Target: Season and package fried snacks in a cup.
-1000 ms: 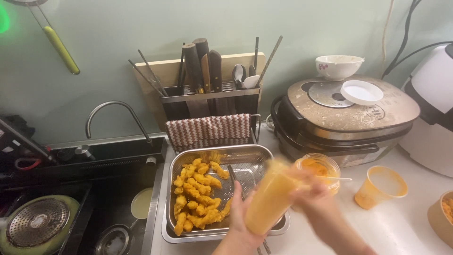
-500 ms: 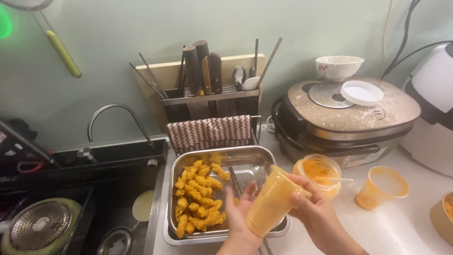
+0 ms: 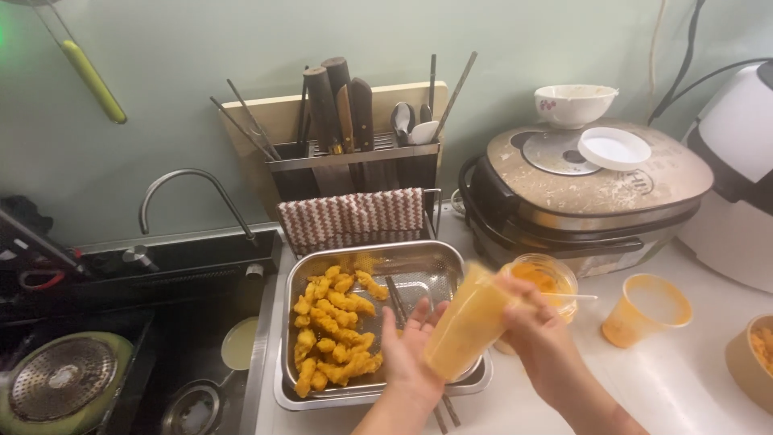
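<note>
- While held tilted over the metal tray (image 3: 451, 259), one orange plastic cup (image 3: 465, 326), translucent, smeared yellow-orange inside, blurred at the rim.
- Two hands: right hand (image 3: 538, 332) clasped round the cup's upper part, left hand (image 3: 407, 350) flat and unclenched, palm against the cup's lower end.
- One tray on the white surface (image 3: 684, 379), heaped on its left side with golden fried strips (image 3: 334, 330).
- Two more orange cups: one (image 3: 550, 278) just behind the right hand with a thin stick across it, one (image 3: 646, 308) standing apart to the right.
- One cooker (image 3: 596, 193) behind, carrying one white bowl (image 3: 575, 105) and one white lid (image 3: 614, 148).
- One knife rack (image 3: 354, 157), one sink (image 3: 161, 338).
</note>
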